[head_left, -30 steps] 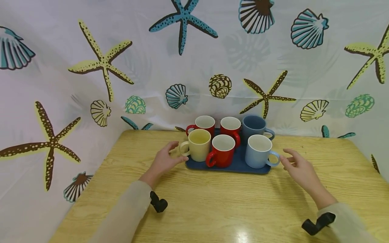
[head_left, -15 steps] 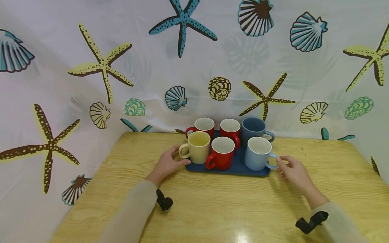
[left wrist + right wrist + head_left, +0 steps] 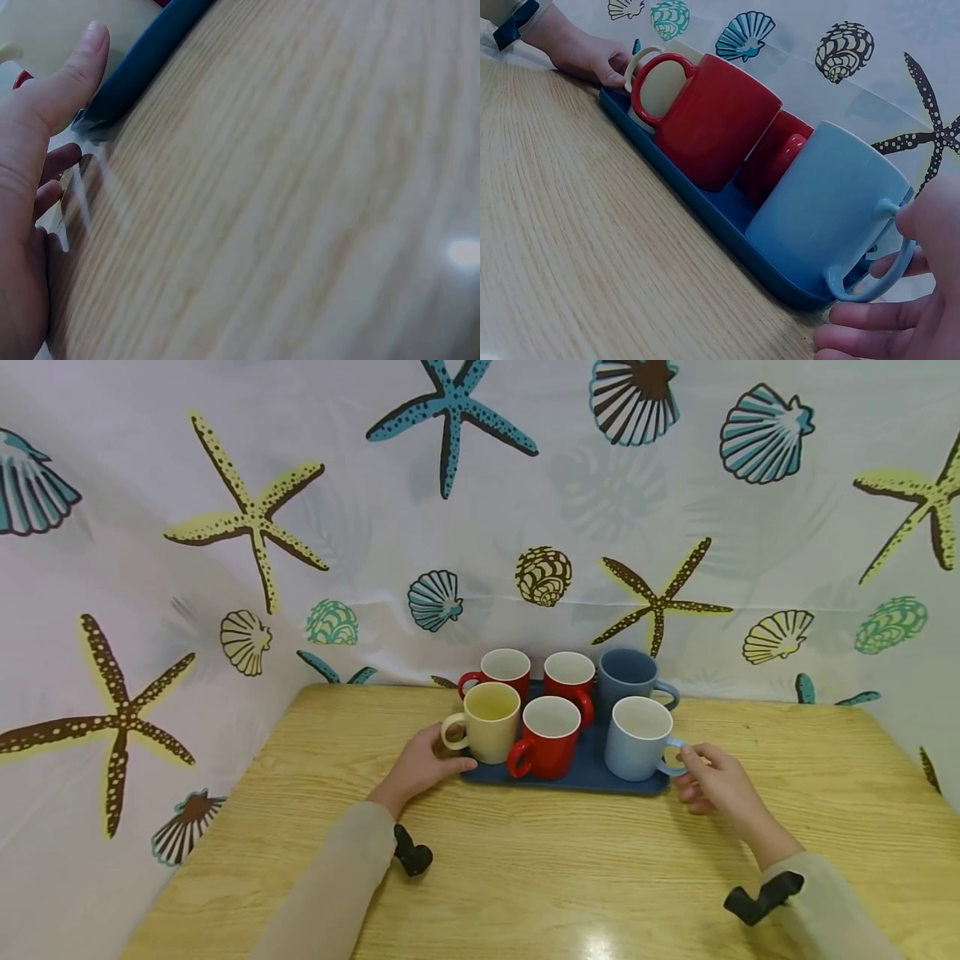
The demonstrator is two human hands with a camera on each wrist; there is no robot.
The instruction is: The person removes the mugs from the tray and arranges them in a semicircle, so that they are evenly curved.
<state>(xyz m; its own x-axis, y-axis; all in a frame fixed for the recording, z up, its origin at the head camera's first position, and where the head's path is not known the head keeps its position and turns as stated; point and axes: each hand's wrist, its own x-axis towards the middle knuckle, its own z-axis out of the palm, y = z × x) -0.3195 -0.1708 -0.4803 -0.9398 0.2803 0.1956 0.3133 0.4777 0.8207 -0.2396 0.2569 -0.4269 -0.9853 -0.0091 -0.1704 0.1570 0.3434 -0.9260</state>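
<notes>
Step in hand looks like grasping at the tray ends: right hand (image 3: 718, 783) has thumb and index finger pinching the handle (image 3: 859, 297) of the light blue mug (image 3: 628, 745), lower fingers loose by the tray's right end; left hand (image 3: 422, 762) isn't wrapped round anything, straight thumb at the tray's front left corner, other fingers beside the yellow mug (image 3: 491, 727); can't tell if it presses. Light blue mug stands upright at the front right of the blue tray (image 3: 590, 764). Next move likely calls for a firm handle hold and straight lift over the tray rim, left hand maybe steadying. Edges: dark blue mug (image 3: 626, 675) close behind, front red mug (image 3: 551, 747) to the left with a gap, rear red mugs (image 3: 568, 670) and patterned cloth (image 3: 480, 527) hem in the back. Open room: near side of the counter (image 3: 525, 860), plus both flanks.
</notes>
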